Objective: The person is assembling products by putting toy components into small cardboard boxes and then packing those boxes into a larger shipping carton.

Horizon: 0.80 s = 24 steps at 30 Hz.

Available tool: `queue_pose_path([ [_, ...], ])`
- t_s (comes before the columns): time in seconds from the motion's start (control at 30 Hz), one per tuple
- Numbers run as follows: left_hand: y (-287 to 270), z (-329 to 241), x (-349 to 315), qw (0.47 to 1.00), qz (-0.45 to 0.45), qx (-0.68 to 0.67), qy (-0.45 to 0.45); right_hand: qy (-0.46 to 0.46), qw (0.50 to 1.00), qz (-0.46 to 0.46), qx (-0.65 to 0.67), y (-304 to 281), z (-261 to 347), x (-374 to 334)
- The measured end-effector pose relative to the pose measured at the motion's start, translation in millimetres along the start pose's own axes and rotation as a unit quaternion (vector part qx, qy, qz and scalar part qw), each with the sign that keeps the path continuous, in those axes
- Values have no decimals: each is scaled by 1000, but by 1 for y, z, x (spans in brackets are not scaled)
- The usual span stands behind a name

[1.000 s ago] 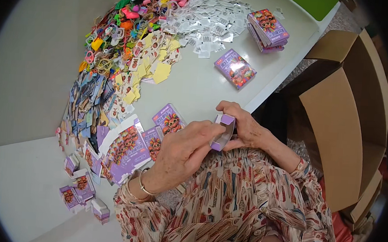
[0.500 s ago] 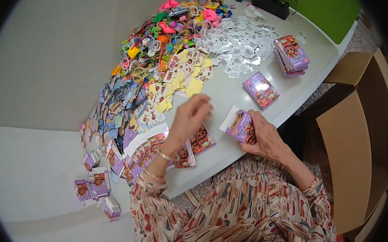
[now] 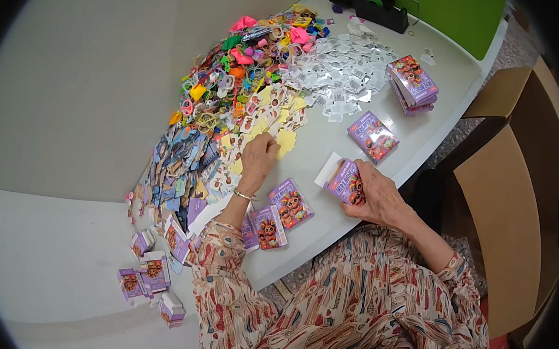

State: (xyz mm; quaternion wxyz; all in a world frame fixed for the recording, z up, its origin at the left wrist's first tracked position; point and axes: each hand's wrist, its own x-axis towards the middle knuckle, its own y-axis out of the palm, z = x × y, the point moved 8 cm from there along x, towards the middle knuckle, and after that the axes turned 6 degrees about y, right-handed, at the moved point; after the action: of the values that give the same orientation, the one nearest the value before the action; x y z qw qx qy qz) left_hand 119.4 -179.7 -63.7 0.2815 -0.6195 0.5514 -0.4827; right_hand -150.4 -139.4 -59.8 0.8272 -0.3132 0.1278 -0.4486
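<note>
A small purple cardboard box (image 3: 344, 180) with its white end flap standing up is gripped in my right hand (image 3: 382, 196), its mouth facing left. My left hand (image 3: 258, 161) is at the edge of a pile of small printed cards with yellow backs (image 3: 286, 141). Its fingers are bent together down on the pile; what they pinch, if anything, is hidden. Below that hand lie two purple boxes, one with a picture side up (image 3: 291, 203) and another (image 3: 268, 227) overlapping flat box blanks.
Colourful small toys (image 3: 238, 74), silvery packets (image 3: 339, 68) and bluish cards (image 3: 173, 167) are heaped along the wall. A purple box (image 3: 373, 137) and a stack of boxes (image 3: 413, 83) sit at the right. Beside the table stands an open carton (image 3: 503, 216); a tape dispenser (image 3: 381, 14) is at the back.
My left hand has moved left from above the table onto the yellow-backed cards, uncovering the boxes below it. My right hand keeps hold of the open box in nearly the same place.
</note>
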Motion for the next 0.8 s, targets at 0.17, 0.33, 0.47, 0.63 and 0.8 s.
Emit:
queue_pose_path([
  [0.17, -18, -27, 9, 981, 20, -166, -94, 39, 999, -12, 2, -2, -11, 3],
  [0.33, -24, -97, -6, 917, 31, -378, -127, 30, 999, -23, 1, 2, -4, 6],
  [0.47, -9, -108, -8, 942, 6, -325, -82, 37, 999, -31, 7, 2, -8, 4],
  [0.63, -13, -154, -10, 985, 35, -114, 126, 40, 998, -46, 0, 5, -10, 3],
  [0.8, -9, -146, 18, 980, 109, -160, 43, 42, 996, -69, 26, -1, -10, 1],
])
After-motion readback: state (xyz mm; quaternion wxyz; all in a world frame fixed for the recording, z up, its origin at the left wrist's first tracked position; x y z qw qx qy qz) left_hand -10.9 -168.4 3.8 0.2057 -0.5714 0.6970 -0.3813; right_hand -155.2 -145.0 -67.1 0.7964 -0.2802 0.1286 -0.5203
